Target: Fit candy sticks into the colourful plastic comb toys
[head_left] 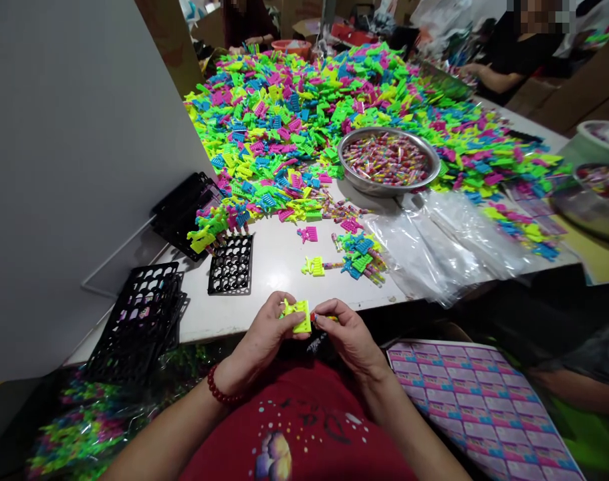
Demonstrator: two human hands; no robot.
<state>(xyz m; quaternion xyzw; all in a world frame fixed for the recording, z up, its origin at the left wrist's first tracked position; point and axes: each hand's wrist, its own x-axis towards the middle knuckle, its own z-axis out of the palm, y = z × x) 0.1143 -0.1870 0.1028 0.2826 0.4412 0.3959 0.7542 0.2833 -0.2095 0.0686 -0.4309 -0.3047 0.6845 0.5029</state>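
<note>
My left hand (277,324) pinches a yellow plastic piece (300,316) shaped like a small comb or fence with a figure on its end. Close beside it, my right hand (347,334) grips a short printed stick (327,318) with a red tip, which points at the yellow piece's edge. Whether the two touch I cannot tell. Just beyond my hands lie a yellow piece (313,266) joined to a printed stick, a loose pink piece (308,234) and a small pile of joined pieces (361,257).
Colourful plastic pieces (284,113) heap over the table's back. A metal bowl (345,175) holds printed sticks. Clear bags (434,247) lie right; black perforated racks (230,265) stand left. A grey panel (83,167) blocks the left side. Printed sheets (479,401) lie lower right. Two people sit across.
</note>
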